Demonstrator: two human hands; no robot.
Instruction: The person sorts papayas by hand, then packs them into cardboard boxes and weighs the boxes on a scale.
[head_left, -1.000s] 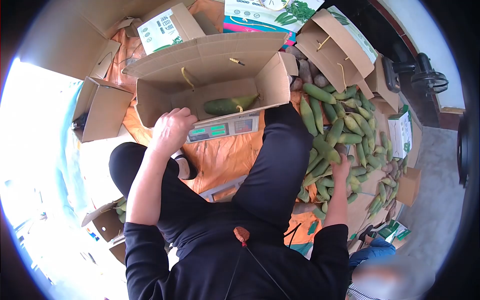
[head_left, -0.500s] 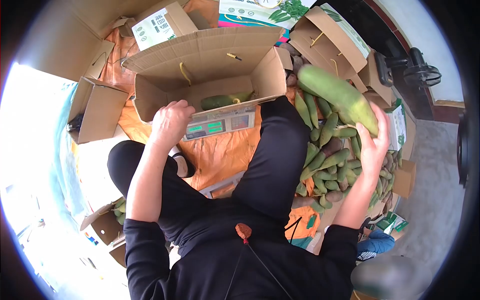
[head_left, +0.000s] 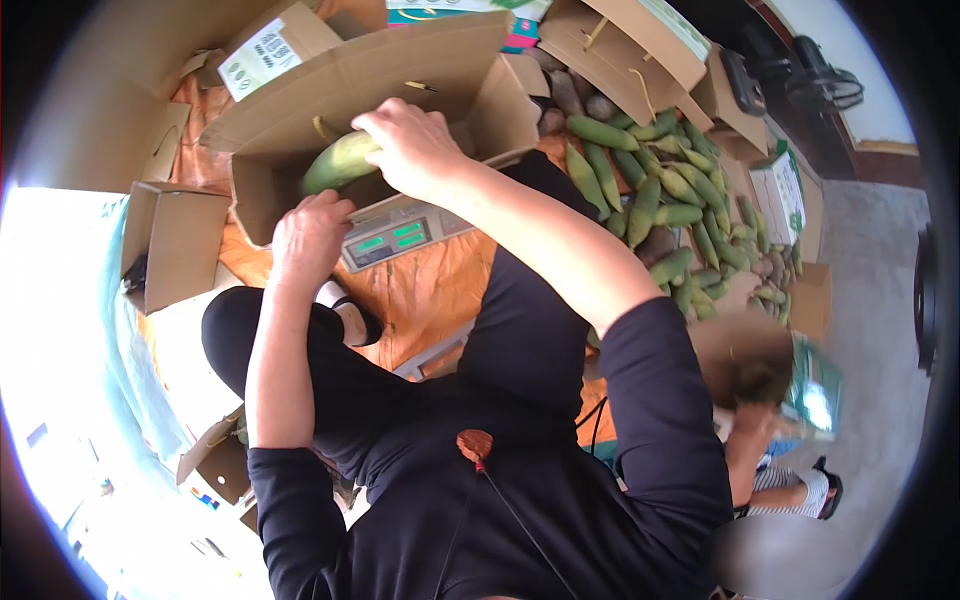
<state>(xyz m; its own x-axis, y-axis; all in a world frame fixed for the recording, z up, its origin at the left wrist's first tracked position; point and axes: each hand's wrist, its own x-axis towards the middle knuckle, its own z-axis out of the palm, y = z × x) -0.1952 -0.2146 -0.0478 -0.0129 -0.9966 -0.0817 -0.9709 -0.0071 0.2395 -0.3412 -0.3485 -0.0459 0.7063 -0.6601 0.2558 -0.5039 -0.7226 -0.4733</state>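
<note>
My right hand is closed on the end of a long green radish, held at a tilt inside the open cardboard box. Its far end points down toward the box's left side and is slightly blurred. On the front edge of that box my left hand rests with its fingers curled over the rim. The box stands on a digital scale with lit green displays. My right hand and forearm hide much of the box's inside.
A pile of green radishes lies to the right, with purplish ones behind. Other open cartons surround me. An orange sheet covers the floor. At the lower right, another person's hand is close to a blurred brown shape.
My right hand has carried the radish left from above the pile into the box. My left hand stays at the box's front edge. Another person's arm has appeared at the right.
</note>
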